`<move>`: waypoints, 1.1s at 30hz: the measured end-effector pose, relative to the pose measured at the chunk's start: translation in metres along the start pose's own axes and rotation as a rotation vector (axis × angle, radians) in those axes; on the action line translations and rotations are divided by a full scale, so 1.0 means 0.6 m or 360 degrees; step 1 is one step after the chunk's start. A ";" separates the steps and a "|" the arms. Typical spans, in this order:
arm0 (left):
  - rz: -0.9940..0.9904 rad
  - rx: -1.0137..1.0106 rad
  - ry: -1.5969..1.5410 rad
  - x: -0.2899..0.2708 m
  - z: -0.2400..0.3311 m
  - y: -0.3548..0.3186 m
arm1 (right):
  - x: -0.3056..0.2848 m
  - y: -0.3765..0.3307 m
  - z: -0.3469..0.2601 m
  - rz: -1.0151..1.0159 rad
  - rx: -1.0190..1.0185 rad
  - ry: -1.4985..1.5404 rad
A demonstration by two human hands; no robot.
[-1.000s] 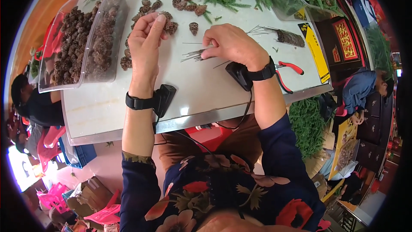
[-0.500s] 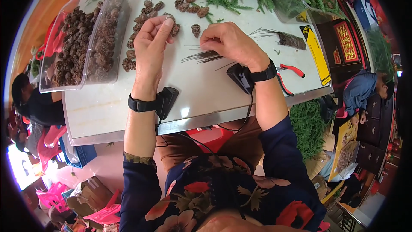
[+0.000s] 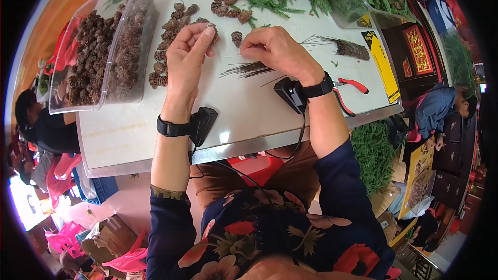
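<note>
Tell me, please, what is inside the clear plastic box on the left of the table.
Inside the clear plastic box is a heap of brown pine cones, some seen through its wall. Only the outer ones show; whatever lies deeper is covered.

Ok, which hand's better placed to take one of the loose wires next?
Probably the right: the right hand hovers at the near end of the loose wires, fingertips close by. The left hand is farther off and seems occupied with a pine cone.
</note>
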State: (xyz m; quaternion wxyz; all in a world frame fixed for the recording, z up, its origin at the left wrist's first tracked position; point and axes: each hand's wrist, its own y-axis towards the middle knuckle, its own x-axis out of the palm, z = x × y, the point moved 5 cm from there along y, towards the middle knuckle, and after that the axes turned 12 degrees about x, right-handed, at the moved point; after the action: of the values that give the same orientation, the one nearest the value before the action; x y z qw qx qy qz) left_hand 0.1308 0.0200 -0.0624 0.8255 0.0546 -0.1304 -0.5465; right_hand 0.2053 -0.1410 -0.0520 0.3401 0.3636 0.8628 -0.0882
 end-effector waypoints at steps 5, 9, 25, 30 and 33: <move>-0.0031 -0.0016 0.0024 0.001 -0.002 0.002 | -0.002 0.004 0.002 0.0107 0.0038 0.0117; -0.0058 -0.0079 -0.0020 0.001 -0.009 0.000 | -0.003 0.007 0.005 0.0073 0.0209 0.0453; -0.0322 -0.0138 -0.0212 0.028 -0.012 -0.010 | 0.011 0.002 -0.034 0.0060 -0.0098 0.0708; -0.0300 -0.0068 -0.0189 0.027 -0.010 -0.010 | 0.013 0.001 -0.030 0.0060 -0.0103 0.0699; -0.0266 -0.0026 -0.0149 0.022 -0.009 -0.009 | 0.013 -0.001 -0.032 0.0067 -0.0054 0.0735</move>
State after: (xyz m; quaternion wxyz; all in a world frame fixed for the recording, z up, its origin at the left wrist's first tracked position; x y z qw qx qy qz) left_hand 0.1322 0.0058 -0.0666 0.7705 0.0331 -0.1594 -0.6163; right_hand 0.1911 -0.1291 -0.0429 0.1413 0.3862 0.9113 0.0191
